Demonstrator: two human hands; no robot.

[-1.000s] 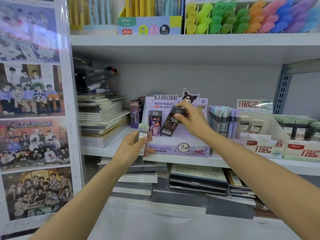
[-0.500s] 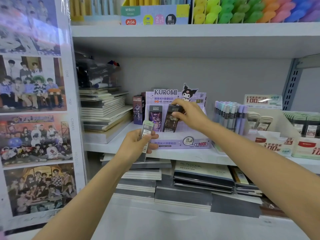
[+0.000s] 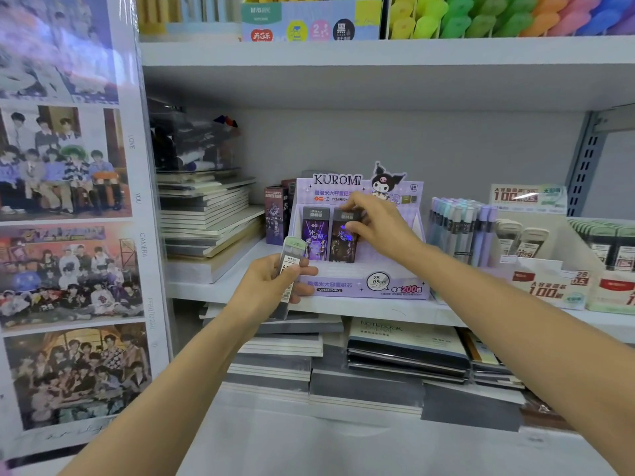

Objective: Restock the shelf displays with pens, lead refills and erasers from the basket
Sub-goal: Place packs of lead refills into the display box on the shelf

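A purple KUROMI display box (image 3: 357, 286) stands on the middle shelf. Two dark lead refill boxes stand upright in it side by side. My right hand (image 3: 378, 225) pinches the top of the right refill box (image 3: 343, 245), which sits in the display next to the left refill box (image 3: 314, 235). In front of the display's left corner, my left hand (image 3: 271, 286) grips a clear lead refill case (image 3: 290, 266) with a pale green cap; its lower part is hidden by my fingers.
Stacked notebooks (image 3: 209, 218) fill the shelf's left side and the shelf below (image 3: 405, 352). A dark box (image 3: 276, 214) stands left of the display. Pastel pens (image 3: 460, 231) and white refill displays (image 3: 549, 283) are to the right. A poster panel (image 3: 68, 218) borders the left.
My right hand has brought the tilted refill box upright and lowered it into the display beside the other one. My left hand has stayed put with the clear case.
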